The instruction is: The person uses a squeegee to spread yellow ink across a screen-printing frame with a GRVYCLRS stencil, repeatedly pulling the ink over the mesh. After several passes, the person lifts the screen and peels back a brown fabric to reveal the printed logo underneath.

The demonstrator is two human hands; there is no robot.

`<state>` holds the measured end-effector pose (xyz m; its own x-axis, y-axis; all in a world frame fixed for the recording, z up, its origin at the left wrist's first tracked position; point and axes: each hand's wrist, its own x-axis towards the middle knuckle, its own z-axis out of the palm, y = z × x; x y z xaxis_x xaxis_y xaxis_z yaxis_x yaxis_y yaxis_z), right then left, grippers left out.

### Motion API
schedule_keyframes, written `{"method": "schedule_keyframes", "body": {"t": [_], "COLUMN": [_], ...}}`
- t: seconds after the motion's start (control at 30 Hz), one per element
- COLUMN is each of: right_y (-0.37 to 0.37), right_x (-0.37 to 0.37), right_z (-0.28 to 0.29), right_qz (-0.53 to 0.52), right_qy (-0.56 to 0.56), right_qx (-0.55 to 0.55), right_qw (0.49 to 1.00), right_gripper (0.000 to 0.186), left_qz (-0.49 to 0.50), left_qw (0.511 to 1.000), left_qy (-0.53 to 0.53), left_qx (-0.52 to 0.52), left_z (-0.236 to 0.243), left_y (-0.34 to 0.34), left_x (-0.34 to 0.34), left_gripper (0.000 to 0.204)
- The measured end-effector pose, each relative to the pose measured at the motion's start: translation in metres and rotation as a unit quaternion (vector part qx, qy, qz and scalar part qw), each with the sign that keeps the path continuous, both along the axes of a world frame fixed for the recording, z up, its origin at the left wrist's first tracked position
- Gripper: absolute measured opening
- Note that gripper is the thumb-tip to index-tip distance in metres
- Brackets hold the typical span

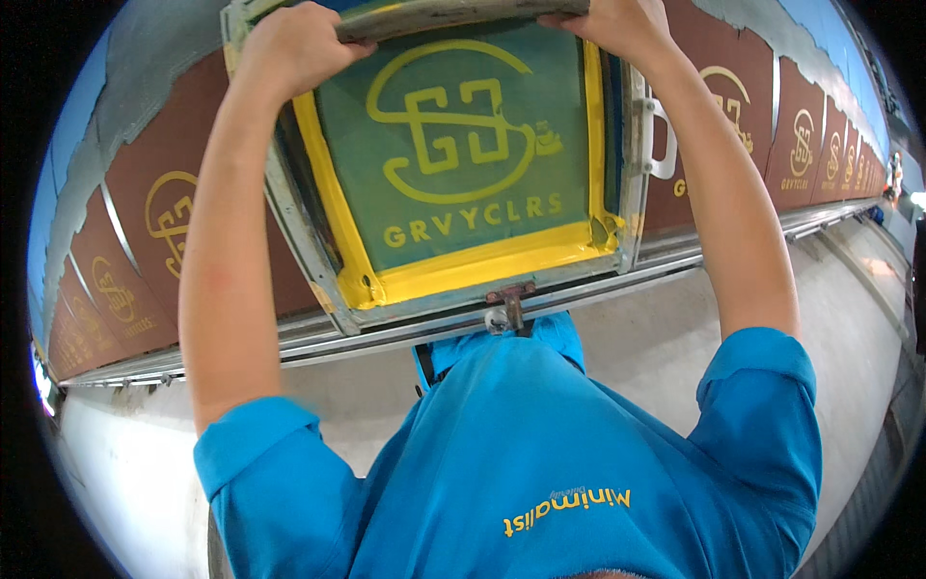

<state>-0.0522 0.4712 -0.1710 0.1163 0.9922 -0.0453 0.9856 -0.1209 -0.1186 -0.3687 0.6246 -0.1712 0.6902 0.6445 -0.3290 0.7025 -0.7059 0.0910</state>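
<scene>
My left hand (302, 48) and my right hand (608, 27) grip either end of a long squeegee bar (453, 17) at the top edge of a printing screen (579, 174). The screen has green mesh with a pale yellow emblem and lettering, and bright yellow ink or coating along its sides and lower edge. Its metal frame (629, 232) carries a white handle (663, 140) on the right and rests by a metal clamp (511, 304) on a rail. The far edge of the screen is partly cut off by the view.
A long row of brown panels (135, 241) with yellow printed emblems runs left and right along a table, under an uneven grey border and a blue surface (77, 87). A metal rail (212, 357) lines the near edge, above a pale floor (839, 338). A small, indistinct figure stands far right.
</scene>
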Motion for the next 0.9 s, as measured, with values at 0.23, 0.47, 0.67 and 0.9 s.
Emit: {"method": "schedule_keyframes", "body": {"t": [0.23, 0.47, 0.67, 0.9], "right_y": [-0.083, -0.269, -0.44, -0.444], "right_x": [-0.007, -0.057, -0.073, -0.041], "right_z": [-0.006, 0.001, 0.026, 0.113], "right_qz": [0.005, 0.031, 0.035, -0.046], "right_qy": [0.041, 0.074, 0.115, 0.303], "right_qx": [0.011, 0.004, 0.006, 0.056], "right_qw": [0.999, 0.997, 0.993, 0.95], "right_gripper": [0.032, 0.025, 0.034, 0.044], "left_qz": [0.037, 0.091, 0.115, 0.096], "left_qw": [0.997, 0.99, 0.987, 0.991], "left_qy": [-0.012, -0.015, -0.032, -0.081], "left_qx": [-0.061, -0.105, -0.113, -0.045], "left_z": [0.0, 0.028, 0.049, 0.14], "left_y": [-0.083, -0.272, -0.446, -0.51], "left_x": [-0.01, -0.058, -0.076, -0.112], "left_gripper": [0.043, 0.036, 0.05, 0.045]}}
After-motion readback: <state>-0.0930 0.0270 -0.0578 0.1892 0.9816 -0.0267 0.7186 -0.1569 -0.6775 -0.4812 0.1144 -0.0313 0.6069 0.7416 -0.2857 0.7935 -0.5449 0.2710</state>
